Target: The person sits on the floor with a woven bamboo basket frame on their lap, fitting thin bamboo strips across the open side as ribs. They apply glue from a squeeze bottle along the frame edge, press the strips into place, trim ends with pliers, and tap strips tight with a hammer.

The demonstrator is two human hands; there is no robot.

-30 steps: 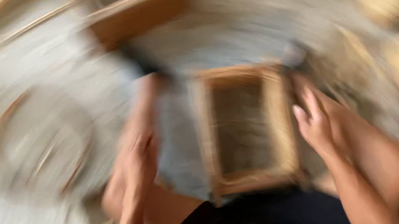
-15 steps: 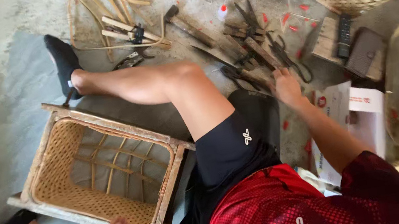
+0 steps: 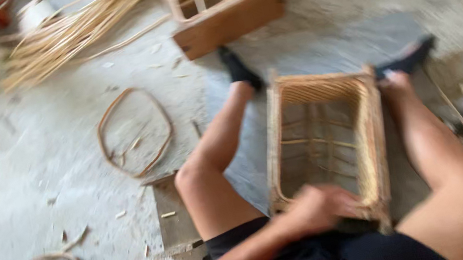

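Head view, blurred: grey floor (image 3: 64, 177) carries everything. Between the seated person's bare legs sits a rectangular woven basket (image 3: 324, 139), open side up. One hand (image 3: 319, 206), seemingly the left hand, lies on its near rim, fingers curled over the edge. Right hand unseen. A rattan loop (image 3: 135, 133) lies left of the legs; a wooden frame (image 3: 223, 3) sits near the far edge.

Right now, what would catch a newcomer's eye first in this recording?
The half-woven rectangular rattan basket stands out, lying on the grey floor between the seated person's bare legs, with one hand on its near rim; which hand is unclear. Beyond it, at the top, sits a brown wooden box frame with slats, and left of it a bundle of pale rattan strips. A loose rattan hoop lies on the floor to the left.
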